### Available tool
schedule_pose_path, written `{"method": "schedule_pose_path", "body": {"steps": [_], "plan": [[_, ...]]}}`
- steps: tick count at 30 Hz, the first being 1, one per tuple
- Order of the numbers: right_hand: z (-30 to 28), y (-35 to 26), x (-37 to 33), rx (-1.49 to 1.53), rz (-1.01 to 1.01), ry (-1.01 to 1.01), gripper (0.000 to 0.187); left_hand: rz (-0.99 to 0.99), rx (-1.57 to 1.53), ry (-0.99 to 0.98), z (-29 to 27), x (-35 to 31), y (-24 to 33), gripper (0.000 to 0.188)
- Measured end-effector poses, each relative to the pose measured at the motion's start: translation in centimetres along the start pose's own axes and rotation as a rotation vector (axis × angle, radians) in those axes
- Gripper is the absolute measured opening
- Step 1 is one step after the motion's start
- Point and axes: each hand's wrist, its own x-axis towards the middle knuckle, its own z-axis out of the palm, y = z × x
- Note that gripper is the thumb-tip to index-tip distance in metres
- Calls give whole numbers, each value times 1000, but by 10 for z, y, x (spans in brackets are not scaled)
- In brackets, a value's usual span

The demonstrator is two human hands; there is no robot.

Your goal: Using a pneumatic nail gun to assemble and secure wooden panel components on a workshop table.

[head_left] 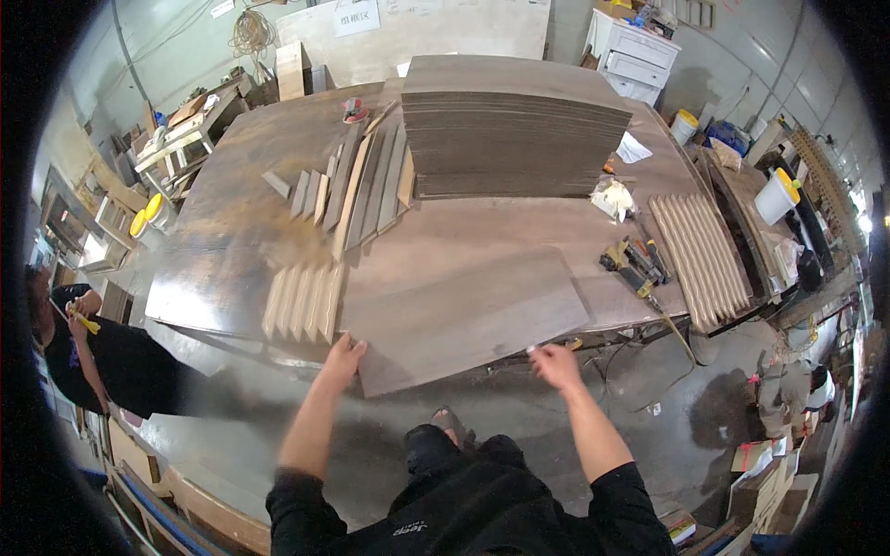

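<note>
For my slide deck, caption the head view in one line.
Left hand and right hand at the edges of a gray-brown panel, a tall sheet stack beyond.

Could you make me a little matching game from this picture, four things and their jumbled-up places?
Things
1. single thin panel
2. tall stack of panels
3. yellow-and-black tool
4. white drawer cabinet

Places
A. beyond the table, towards the right
B. on the table's far part
C. between the left hand and right hand
D. on the table's near right part

Pairs: 1-C, 2-B, 3-D, 4-A
</note>
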Motion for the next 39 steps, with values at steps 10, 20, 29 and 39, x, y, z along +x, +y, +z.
{"method": "schedule_pose_path", "body": {"steps": [10,20,29,39], "plan": [[-119,-12,51,-536,-339,164,69,93,678,139,21,147,43,38],[-141,-16,60,-525,-368,150,53,356,887,65,41,51,32,69],[-140,-4,61,-462,-407,191,47,447,869,122,46,48,25,56],[-142,-5,64,-514,-511,229,42,512,917,183,54,45,34,56]]}}
